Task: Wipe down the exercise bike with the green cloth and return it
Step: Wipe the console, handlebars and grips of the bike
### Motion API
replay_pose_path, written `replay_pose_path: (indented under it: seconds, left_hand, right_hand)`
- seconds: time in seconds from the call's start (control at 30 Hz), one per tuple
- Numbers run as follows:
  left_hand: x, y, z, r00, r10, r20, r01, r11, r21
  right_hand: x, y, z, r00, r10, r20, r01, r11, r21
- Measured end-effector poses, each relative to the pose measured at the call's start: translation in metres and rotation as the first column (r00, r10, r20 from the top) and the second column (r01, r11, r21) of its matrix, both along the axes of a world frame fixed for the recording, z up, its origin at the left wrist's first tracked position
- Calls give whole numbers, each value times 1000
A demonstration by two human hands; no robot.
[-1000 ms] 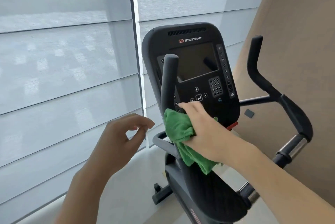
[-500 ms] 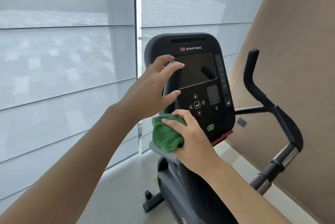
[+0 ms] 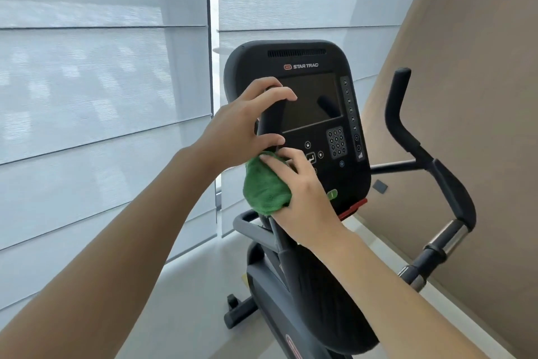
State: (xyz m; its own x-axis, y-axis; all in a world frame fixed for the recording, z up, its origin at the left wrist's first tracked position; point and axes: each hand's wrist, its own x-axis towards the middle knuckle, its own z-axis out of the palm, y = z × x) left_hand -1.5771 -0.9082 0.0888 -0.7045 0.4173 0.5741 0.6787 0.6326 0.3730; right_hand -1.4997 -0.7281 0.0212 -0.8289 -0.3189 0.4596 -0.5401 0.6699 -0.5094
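Observation:
A black exercise bike (image 3: 308, 294) stands in front of me, its console (image 3: 308, 67) with a dark screen facing me. My left hand (image 3: 241, 126) curls around the top of the upright left handlebar (image 3: 272, 123). Just below it, my right hand (image 3: 300, 192) grips the bunched green cloth (image 3: 265, 187) against the same bar. The bar's lower part is hidden behind the cloth and hand.
The right handlebar (image 3: 422, 152) rises free, with a chrome section (image 3: 448, 235) lower down. Window blinds (image 3: 102, 96) fill the left and back. A beige wall (image 3: 480, 67) stands close on the right. Pale floor (image 3: 192, 312) lies under the bike.
My left hand rose from beside the bike and took hold of the top of the left handlebar. The right hand with the cloth stays on the bar's lower part, the cloth bunched tighter.

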Motion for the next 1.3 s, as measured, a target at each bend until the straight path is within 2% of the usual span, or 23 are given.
replay_pose_path:
  seconds: [0.2, 0.3, 0.37, 0.43, 0.5, 0.57, 0.67, 0.8, 0.97, 1.17, 1.3]
  left_hand:
    - [6, 6, -6, 1000, 1, 29, -3, 997, 74]
    - [10, 7, -11, 998, -16, 65, 10, 996, 93]
    - [12, 6, -18, 994, -6, 105, -3, 996, 85]
    - [14, 3, -26, 990, -30, 139, 15, 994, 112]
    - [16, 1, -34, 980, -101, 171, 67, 979, 194]
    - [18, -2, -43, 966, -154, 206, 89, 952, 294]
    - [21, -7, -57, 964, -159, 213, 67, 921, 383]
    - [22, -13, -71, 971, -106, 212, 20, 929, 370]
    - [30, -12, -82, 965, -120, 232, 29, 931, 363]
    - [34, -11, -90, 961, -116, 252, 17, 932, 361]
    - [36, -14, -90, 966, -103, 239, 20, 944, 328]
  right_hand:
    - [27, 26, -8, 965, 140, 222, -159, 985, 67]
    - [35, 47, 4, 927, 186, 324, -205, 979, 23]
    - [33, 57, 17, 944, 146, 297, -157, 987, 15]
    - [28, 61, 31, 977, 85, 196, -89, 996, 12]
    - [22, 56, 40, 995, 46, 84, -45, 999, -17]
    - [18, 41, 36, 999, 30, 43, -29, 1000, -4]
    - [20, 21, 10, 994, 61, 86, -62, 998, 12]
    - [28, 37, -8, 985, 95, 146, -91, 995, -37]
    - [38, 58, -1, 941, 186, 284, -185, 982, -31]
    - [29, 41, 6, 989, 76, 128, -66, 995, -75]
    - [35, 31, -14, 979, 118, 168, -105, 991, -86]
